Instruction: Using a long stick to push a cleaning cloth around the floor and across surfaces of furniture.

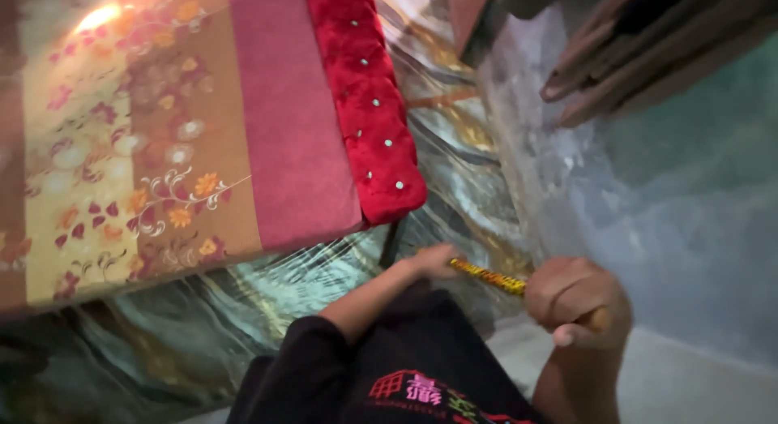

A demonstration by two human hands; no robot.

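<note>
A thin stick (pixel 489 276) with a yellow and red pattern runs between my two hands, low in the head view. My left hand (pixel 433 262) grips its far end, close to the plastic-wrapped side of the bed (pixel 267 278). My right hand (pixel 579 304) is closed in a fist around the near end, by the grey wall. How far the stick runs past each hand is hidden. My black garment (pixel 405 367) with red print fills the bottom centre.
A bed with a floral brown and pink sheet (pixel 162 148) fills the upper left. A red tufted cushion (pixel 369 100) runs along its edge. A grey-green wall (pixel 673 197) stands at the right, with dark wooden boards (pixel 648 51) leaning above. A pale floor (pixel 689 391) shows at the lower right.
</note>
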